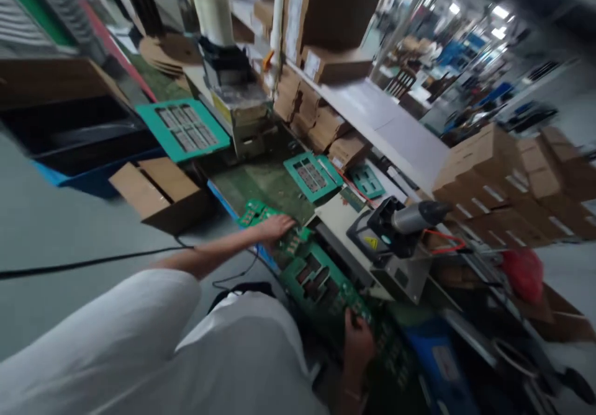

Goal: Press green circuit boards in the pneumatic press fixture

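The view is tilted and blurred. My left hand (274, 227) reaches out over the green bench mat and rests on a small green circuit board (255, 211) near the bench edge, fingers laid over it. My right hand (357, 339) is close to me with its fingers curled on the near end of a long green circuit panel (321, 281) with cut-out slots. My white sleeve and white-clad lap fill the lower left.
Teal fixture trays (182, 128) (311, 177) lie on the bench. A grey machine (395, 241) with a yellow warning label stands to the right. Cardboard boxes (488, 167) are stacked on the shelf and beyond. An open carton (161, 195) sits on the floor, crossed by a black cable.
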Demonstrator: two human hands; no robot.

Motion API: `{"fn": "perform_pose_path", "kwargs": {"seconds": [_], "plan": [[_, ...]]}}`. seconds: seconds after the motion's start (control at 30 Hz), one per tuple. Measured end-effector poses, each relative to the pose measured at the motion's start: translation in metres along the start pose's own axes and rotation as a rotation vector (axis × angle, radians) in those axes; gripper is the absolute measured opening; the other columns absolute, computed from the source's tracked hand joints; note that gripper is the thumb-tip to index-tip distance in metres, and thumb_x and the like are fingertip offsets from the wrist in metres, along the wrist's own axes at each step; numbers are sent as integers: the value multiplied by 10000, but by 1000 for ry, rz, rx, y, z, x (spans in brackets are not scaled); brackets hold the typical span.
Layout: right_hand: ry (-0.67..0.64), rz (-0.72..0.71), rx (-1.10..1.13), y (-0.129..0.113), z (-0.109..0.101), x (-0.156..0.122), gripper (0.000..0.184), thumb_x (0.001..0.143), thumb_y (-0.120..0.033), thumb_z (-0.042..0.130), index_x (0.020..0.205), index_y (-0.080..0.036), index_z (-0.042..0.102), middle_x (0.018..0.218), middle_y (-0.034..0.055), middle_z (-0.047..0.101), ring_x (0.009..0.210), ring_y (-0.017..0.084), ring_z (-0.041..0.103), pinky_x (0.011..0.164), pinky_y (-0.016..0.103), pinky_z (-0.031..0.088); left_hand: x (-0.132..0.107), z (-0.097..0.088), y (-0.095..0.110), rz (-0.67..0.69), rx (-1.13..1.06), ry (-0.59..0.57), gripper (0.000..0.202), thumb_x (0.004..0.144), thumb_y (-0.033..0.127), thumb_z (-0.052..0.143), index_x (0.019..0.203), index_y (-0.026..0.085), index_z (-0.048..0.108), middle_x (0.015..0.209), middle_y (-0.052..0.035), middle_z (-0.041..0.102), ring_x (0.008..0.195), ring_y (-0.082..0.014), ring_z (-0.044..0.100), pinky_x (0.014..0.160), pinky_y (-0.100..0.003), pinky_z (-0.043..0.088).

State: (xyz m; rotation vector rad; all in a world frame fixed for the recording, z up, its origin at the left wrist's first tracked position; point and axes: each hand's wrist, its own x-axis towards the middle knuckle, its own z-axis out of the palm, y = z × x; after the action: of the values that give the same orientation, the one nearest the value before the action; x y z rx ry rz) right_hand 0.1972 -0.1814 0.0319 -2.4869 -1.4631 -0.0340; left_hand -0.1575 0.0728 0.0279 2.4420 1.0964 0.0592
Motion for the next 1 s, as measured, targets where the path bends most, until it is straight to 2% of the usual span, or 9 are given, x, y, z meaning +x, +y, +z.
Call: {"fn": "perform_pose_path", "kwargs": {"seconds": [0.07,0.17,0.27,0.4,0.53,0.63,0.77,0.9,1.0], "plan": [[-28,61,-77,-12,8,-7,375,936,-520,566,699,-291,747,771,72,756,777,302,738,651,389,542,-8,-6,-39,-100,58,9,1019,399,164,908,1357,80,570,1419,-235,592,1318,-361,543,1107,-401,448],[-95,43,-148,-46,25,1,395,919,-532,583,726,-232,752,834,116,769,856,315,731,722,394,514,-17,-4,-75,-169,80,103,875,500,221,861,1313,75,571,1385,-165,609,1325,-277,532,1109,-311,423],[-172,8,-182,-77,35,9,392,911,-527,590,818,-195,776,912,140,771,947,321,710,817,406,482,-23,10,-91,-134,62,114,751,642,271,776,1329,54,564,1382,-166,607,1341,-243,520,1118,-313,413],[-260,33,-206,-95,44,16,394,921,-505,588,863,-161,771,1024,168,759,1035,329,682,910,442,439,-20,37,-97,-47,44,68,800,677,260,747,1427,67,549,1473,-219,570,1427,-293,471,1148,-416,411],[-330,50,-229,-101,50,24,422,940,-505,588,961,-123,766,1078,203,744,1093,346,663,947,467,417,2,59,-66,10,93,-16,883,788,339,706,1558,15,420,1638,-279,389,1556,-370,317,1236,-523,293],[-372,1,-223,-104,54,30,465,967,-529,575,1030,-106,759,1146,220,731,1151,357,639,968,482,411,20,74,-19,161,82,-49,843,903,414,639,1610,46,365,1706,-238,285,1604,-337,232,1291,-481,187],[-407,-74,-207,-93,56,34,555,999,-622,526,1043,-119,756,1160,225,725,1175,367,620,1009,504,400,37,93,32,355,71,-145,899,921,530,640,1632,68,344,1707,-232,280,1610,-335,231,1304,-471,155],[-365,-147,-117,-50,54,28,706,974,-732,491,1295,-133,681,1396,227,641,1316,363,548,1084,488,386,48,108,45,459,74,-208,940,913,570,646,1655,103,308,1707,-223,276,1609,-337,237,1303,-484,144],[-383,-305,-62,-15,55,18,892,973,-760,442,1562,-90,450,1641,228,414,1528,351,344,1198,497,305,52,118,43,436,90,-227,991,890,589,675,1663,103,287,1711,-225,259,1610,-341,232,1305,-491,124]]}}
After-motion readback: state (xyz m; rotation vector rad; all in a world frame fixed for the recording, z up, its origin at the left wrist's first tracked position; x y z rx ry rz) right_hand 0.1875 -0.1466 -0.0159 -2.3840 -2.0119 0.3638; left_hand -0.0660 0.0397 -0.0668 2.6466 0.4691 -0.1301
